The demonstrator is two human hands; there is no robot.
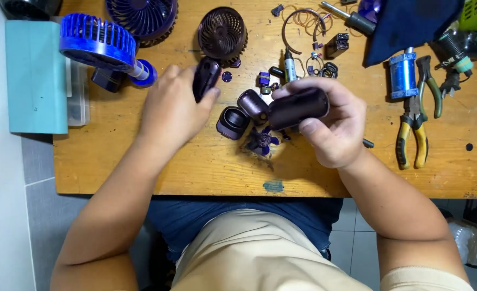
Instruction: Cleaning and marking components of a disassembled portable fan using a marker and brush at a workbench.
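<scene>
Left hand: our left hand (169,110) is up over the worktop (206,172) near its middle, fingers wrapped around a dark shell piece (205,78), thumb pressed along its side.
Right hand: our right hand (330,121) has its fingers closed around a dark purple casing (297,108), held level, open end facing left.
Casing: it sits just above the worktop, a little right of centre, and its left end is right up against a rounded purple cap (252,103).
Between the hands: we see a purple ring housing (232,122) lying on the wood, and just nearer the front edge a small blue fan blade (261,142).
Far edge: a purple grille (222,32) stands there, with another dark blue grille (144,16) to its left.
Far left corner: a blue fan (101,46) lies on its side, half over a teal box (36,75) that hangs past the left edge.
Behind the hands: small parts, a wire loop (301,24) and a screwdriver (351,19) are scattered toward the far edge.
Right side: yellow-handled pliers (412,134) lie flat, green-handled pliers (430,86) beside them, and a blue motor (403,75) just behind.
Far right corner: a dark blue cloth (411,24) is draped over the clutter.
Front edge: a blue paint spot (273,186) marks the wood right before us.
</scene>
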